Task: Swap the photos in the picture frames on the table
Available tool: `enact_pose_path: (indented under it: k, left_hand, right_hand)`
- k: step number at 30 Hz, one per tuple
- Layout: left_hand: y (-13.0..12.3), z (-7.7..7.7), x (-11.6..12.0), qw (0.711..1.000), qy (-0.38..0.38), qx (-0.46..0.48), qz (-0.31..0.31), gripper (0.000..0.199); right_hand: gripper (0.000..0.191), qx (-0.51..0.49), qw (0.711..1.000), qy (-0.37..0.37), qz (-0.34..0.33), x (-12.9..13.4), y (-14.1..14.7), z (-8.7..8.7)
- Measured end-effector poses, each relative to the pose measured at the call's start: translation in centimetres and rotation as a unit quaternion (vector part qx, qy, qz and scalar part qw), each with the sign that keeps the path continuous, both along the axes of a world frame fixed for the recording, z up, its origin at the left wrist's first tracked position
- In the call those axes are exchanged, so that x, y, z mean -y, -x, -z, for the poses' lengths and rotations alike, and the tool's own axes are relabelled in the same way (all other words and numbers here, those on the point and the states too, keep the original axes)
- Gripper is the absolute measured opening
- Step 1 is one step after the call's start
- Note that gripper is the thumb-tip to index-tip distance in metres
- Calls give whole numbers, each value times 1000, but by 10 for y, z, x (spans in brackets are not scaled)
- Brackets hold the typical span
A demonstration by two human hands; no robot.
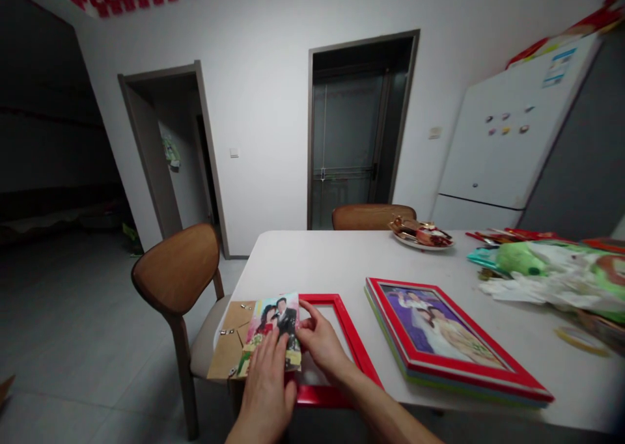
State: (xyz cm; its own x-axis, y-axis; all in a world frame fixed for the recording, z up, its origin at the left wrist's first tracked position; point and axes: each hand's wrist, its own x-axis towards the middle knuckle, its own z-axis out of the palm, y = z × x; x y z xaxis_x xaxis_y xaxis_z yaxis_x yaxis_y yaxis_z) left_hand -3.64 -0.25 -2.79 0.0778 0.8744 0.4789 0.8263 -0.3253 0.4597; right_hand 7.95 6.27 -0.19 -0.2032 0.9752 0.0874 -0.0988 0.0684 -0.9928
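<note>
A photo print (289, 314) of a couple lies partly over a brown backing board (227, 349) with metal clips. My left hand (268, 372) rests on the print's lower part, fingers stretched out and lying flat. At the print's right edge, my right hand (322, 340) has its fingers curled in against the edge, gripping it. Beneath the hands sits an empty red picture frame (354, 340), its left side hidden by the print and my left hand.
To the right lies a stack of picture frames (454, 340), a red one with a wedding picture on top. Behind it are a plate (422, 243) of small items and a heap of plastic bags (541, 268). A tape roll (581, 341) is at far right; a wooden chair (180, 275) stands left.
</note>
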Motion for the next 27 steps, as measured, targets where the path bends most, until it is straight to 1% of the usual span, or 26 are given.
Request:
enact_pose_path:
  k: [2, 4, 6, 7, 8, 9, 11, 12, 13, 15, 17, 19, 21, 24, 25, 27]
  left_hand:
    - [-1, -6, -7, 997, -33, 63, -7, 55]
    - [0, -21, -12, 985, -61, 162, -14, 47]
    - [2, -36, -13, 957, -68, 279, -41, 36]
    - [0, -43, -14, 937, -64, 340, -57, 32]
    - [-2, -46, -13, 912, -57, 400, -69, 31]
    - [-6, -48, -13, 885, -45, 458, -70, 32]
    - [-18, -44, -13, 830, -7, 556, -41, 35]
    - [-24, -41, -13, 807, 13, 590, -19, 37]
    - [-29, -36, -14, 790, 31, 613, 5, 39]
    - [-36, -26, -15, 773, 54, 631, 42, 43]
    - [-35, -18, -15, 777, 70, 624, 47, 50]
    - [-31, -13, -15, 802, 88, 590, 29, 54]
    - [-27, -9, -12, 847, 104, 520, 12, 50]
    - [-27, -6, -4, 926, 111, 361, 19, 43]
    - [-29, -6, -1, 944, 107, 310, 23, 42]
    - [-31, -2, 2, 968, 95, 231, 37, 43]
  right_hand:
    - [61, -60, 998, -23, -10, 5, 4, -17]
    - [58, -77, 996, -48, -14, 11, 5, -29]
    - [53, -48, 998, -47, -5, 13, 2, -32]
    - [51, -24, 999, -25, 4, 14, 1, -29]
    - [51, -7, 1000, 13, 13, 14, -1, -25]
    - [52, -4, 998, 58, 19, 13, -4, -20]
    - [56, -42, 991, 127, 27, 11, -11, -9]
    - [58, -68, 988, 136, 33, 9, -15, -5]
    - [59, -88, 987, 125, 41, 7, -21, -3]
    - [60, -86, 991, 80, 63, 2, -36, -3]
    - [60, -40, 995, 53, 80, -6, -54, -4]
    - [60, 17, 995, 52, 89, -14, -70, -4]
    - [60, 80, 991, 55, 97, -22, -81, -2]
    - [58, 174, 979, 39, 103, -30, -85, 5]
    - [57, 202, 973, 27, 104, -31, -84, 7]
    - [54, 264, 957, -6, 118, -35, -80, 10]
